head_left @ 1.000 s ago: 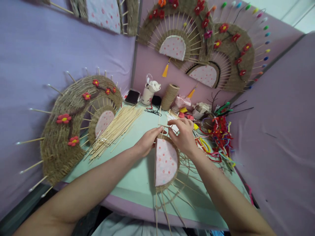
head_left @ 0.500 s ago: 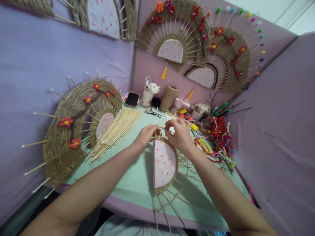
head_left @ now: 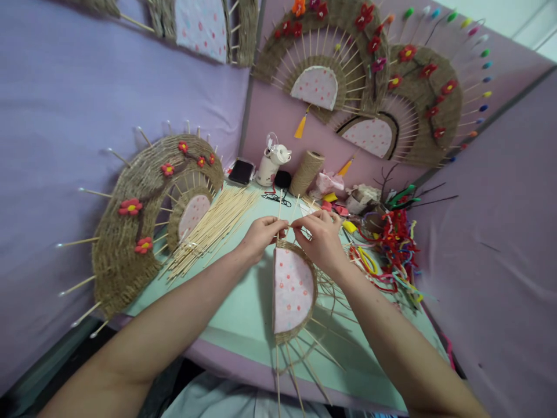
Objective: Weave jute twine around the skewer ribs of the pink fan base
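A half-round woven piece (head_left: 293, 290) with a pink-dotted white cloth face stands on the table, thin sticks fanning from its curved edge. At its upper end, my left hand (head_left: 261, 237) is closed around one of the upright sticks (head_left: 281, 203). Just right of it, my right hand (head_left: 321, 237) pinches what looks like a strand of twine, its thumb and forefinger nearly meeting the left fingertips. Most of the strand is hidden by the fingers. Loose twine (head_left: 333, 290) trails on the table below my right hand.
To the left lie a bundle of sticks (head_left: 213, 229) and a finished woven fan (head_left: 126, 232) with red flowers. Behind stand a twine spool (head_left: 307, 173), a white bottle (head_left: 270, 165) and a phone (head_left: 241, 172). Colourful pipe cleaners (head_left: 395, 244) heap on the right.
My hands have come closer together, and the short stretch of strand between them has shrunk. The camera view has turned slightly left.
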The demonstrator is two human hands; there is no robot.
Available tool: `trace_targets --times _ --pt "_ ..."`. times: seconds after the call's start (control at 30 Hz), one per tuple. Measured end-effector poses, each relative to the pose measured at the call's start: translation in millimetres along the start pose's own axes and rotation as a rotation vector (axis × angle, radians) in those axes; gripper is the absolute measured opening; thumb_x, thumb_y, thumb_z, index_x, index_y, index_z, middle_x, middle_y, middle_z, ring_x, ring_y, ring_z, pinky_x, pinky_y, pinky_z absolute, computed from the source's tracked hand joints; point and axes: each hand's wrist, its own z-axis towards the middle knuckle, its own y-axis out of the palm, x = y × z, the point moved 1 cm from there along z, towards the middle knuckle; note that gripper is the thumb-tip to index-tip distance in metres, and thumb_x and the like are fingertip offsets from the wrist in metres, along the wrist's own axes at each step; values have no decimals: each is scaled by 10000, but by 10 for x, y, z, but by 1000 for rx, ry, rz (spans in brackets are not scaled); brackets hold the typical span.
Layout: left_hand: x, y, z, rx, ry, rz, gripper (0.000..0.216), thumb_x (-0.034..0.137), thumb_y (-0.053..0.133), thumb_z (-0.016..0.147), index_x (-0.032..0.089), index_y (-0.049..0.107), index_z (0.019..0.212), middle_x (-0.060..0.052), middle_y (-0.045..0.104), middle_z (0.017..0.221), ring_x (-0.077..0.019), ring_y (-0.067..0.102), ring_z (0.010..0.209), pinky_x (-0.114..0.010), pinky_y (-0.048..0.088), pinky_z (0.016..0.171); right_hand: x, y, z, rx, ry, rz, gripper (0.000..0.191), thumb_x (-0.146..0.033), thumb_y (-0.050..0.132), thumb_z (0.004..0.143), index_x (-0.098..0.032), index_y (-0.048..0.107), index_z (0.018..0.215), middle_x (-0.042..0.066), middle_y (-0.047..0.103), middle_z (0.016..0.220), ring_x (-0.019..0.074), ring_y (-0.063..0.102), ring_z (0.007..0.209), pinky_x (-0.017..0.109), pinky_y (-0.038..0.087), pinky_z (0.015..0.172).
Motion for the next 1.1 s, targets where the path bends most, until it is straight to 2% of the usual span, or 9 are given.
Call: trace_targets --times 0.33,0.67,0.8,0.93,1.1 --pt "5 -32 -5 23 69 70 208 336 644 660 178 550 563 13 526 581 -110 460 574 -251 346 558 -22 -30 12 -10 -58 -35 115 -212 573 873 -250 673 831 -3 718 808 208 534 877 420 224 901" --pt "-30 -52 28 31 142 104 205 318 634 679 177 546 558 18 520 565 -111 460 575 -257 354 584 -32 -43 17 -21 -49 -12 135 -223 559 884 -258 674 822 2 721 811 216 532 872 427 221 907" --pt "13 -51 9 12 87 105 213 337 636 682 173 550 578 12 529 588 -111 468 583 -253 354 581 -13 -30 13 -8 -12 28 88 -211 583 863 -251 658 842 -10 712 804 207 537 857 414 235 896" --pt "52 -54 -5 28 24 55 277 441 605 725 168 595 675 -16 578 670 -139 528 662 -266 400 632 -1 -19 11 -8 31 52 78 -196 578 851 -245 639 849 -9 700 826 199 545 849 411 242 904" --pt "25 -66 15 20 144 198 294 421 618 721 170 577 573 -6 555 613 -134 493 622 -267 367 618 -14 -30 15 -27 27 33 94 -206 566 862 -243 641 820 -2 702 799 205 549 853 417 251 890"
